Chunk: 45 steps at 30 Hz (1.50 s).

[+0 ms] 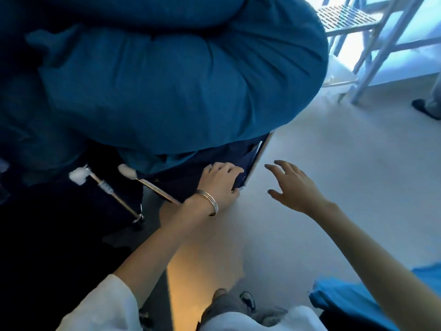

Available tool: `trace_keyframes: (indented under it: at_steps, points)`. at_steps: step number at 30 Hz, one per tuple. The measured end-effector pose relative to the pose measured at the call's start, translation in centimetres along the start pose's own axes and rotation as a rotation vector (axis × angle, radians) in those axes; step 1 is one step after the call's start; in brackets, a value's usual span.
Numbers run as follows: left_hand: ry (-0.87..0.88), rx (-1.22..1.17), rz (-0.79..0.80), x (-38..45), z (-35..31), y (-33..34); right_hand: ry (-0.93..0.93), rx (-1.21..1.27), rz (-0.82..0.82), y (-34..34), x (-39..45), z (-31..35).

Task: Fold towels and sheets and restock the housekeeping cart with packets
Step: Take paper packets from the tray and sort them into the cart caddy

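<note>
A big bundle of blue sheets point(181, 87) bulges out of the top of the housekeeping cart, whose dark navy bag point(188, 173) hangs below it. My left hand point(220, 183), with bangles on the wrist, grips the lower right corner of that navy bag, fingers curled over the fabric. My right hand point(292, 186) hovers to the right of the cart over the pale floor, fingers spread and holding nothing. Two metal cart bars point(114, 194) with white padded ends stick out at the left of the bag.
A pale metal stepladder point(379, 44) stands at the upper right, with someone's shoe point(427, 108) beside it. More blue cloth point(353, 297) lies at the lower right near my legs. Light floor point(322, 144) stretches between the cart and the ladder.
</note>
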<state>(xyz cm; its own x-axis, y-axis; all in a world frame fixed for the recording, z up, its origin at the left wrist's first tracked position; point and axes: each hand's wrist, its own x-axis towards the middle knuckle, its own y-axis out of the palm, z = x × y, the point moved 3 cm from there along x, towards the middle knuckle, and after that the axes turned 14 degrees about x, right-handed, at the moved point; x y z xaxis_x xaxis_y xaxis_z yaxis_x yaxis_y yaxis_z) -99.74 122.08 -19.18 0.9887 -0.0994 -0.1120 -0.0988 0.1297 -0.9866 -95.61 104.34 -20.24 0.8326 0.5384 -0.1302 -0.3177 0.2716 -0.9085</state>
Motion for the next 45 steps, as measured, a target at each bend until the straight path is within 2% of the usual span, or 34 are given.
trace_keyframes:
  at_steps: [10,22,32,45]
  points:
    - [0.342,-0.014,0.031,10.9,-4.5,-0.6,0.255,0.063,-0.048,-2.0,2.5,-6.1]
    - [0.571,-0.054,0.069,20.9,-10.7,-1.1,0.472,0.063,-0.087,-5.3,4.9,-13.3]
    - [0.585,0.004,0.087,30.8,-19.0,-2.4,0.511,0.098,-0.104,-9.8,7.8,-25.4]
    - [0.473,-0.072,0.095,45.7,-29.2,-5.2,0.499,0.149,-0.103,-16.8,11.3,-41.2]
